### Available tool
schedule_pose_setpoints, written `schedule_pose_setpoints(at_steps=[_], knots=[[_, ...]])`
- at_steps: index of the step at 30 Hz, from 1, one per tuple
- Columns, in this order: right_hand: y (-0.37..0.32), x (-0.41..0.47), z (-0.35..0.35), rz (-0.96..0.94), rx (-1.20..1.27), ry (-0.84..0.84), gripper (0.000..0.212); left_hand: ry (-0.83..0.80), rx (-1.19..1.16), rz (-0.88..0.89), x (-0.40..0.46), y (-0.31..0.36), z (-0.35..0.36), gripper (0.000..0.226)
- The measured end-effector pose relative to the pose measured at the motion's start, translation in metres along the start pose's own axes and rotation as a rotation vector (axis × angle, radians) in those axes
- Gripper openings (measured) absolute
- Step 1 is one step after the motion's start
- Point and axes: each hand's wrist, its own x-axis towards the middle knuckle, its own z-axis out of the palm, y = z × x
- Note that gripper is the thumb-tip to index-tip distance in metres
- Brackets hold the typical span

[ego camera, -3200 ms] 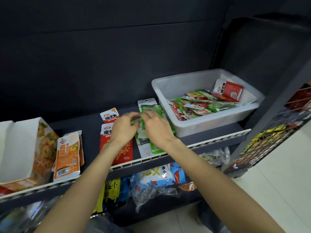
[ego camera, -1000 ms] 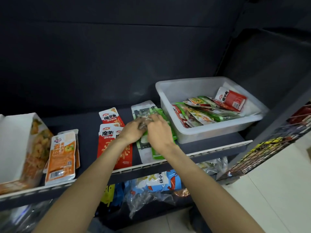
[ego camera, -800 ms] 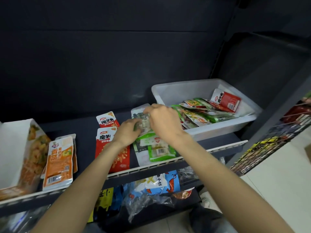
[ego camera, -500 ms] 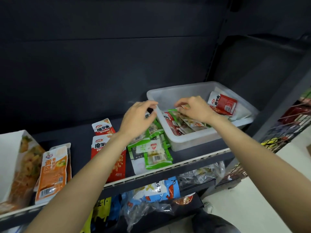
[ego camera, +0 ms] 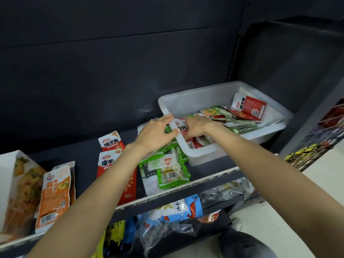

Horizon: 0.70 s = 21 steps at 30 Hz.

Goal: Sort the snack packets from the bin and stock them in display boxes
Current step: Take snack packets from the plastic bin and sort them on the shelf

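A translucent white bin (ego camera: 219,91) stands on the dark shelf at the right and holds several mixed red, green and yellow snack packets. My right hand (ego camera: 198,126) is inside the bin by its left wall, with curled fingers gripping a red packet (ego camera: 182,127). My left hand (ego camera: 155,134) touches the bin's left rim from outside with straight fingers. Sorted piles lie on the shelf: green packets (ego camera: 171,171), red packets (ego camera: 110,144) and orange packets (ego camera: 54,194). An open display box (ego camera: 13,175) stands at the far left.
The shelf's white front rail (ego camera: 210,178) runs below the piles. The lower shelf holds bagged snacks, among them a blue and white bag (ego camera: 178,209). A wire basket (ego camera: 316,144) with goods stands at the right, above a pale floor. A dark back panel closes off the shelf.
My right hand has moved left inside the bin and closed on a red packet by the left wall. My left hand has reached over to the bin's rim.
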Motion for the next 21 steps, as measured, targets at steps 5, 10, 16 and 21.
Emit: schedule_pose_setpoints(at_steps=[5, 10, 16, 21], knots=[[-0.002, 0.006, 0.006, 0.075, -0.006, 0.056, 0.065, -0.002, -0.064, -0.005, -0.004, 0.0, -0.001, 0.057], [0.002, 0.015, 0.013, 0.086, 0.057, 0.068, 0.082, 0.01, -0.086, -0.01, -0.005, 0.001, -0.001, 0.057], [0.013, 0.028, -0.001, -0.043, 0.088, -0.096, 0.116, 0.007, -0.095, 0.001, -0.005, -0.001, -0.001, 0.058], [0.016, 0.036, -0.004, -0.071, 0.112, -0.007, 0.087, 0.014, -0.113, 0.014, -0.005, -0.006, 0.002, 0.06]])
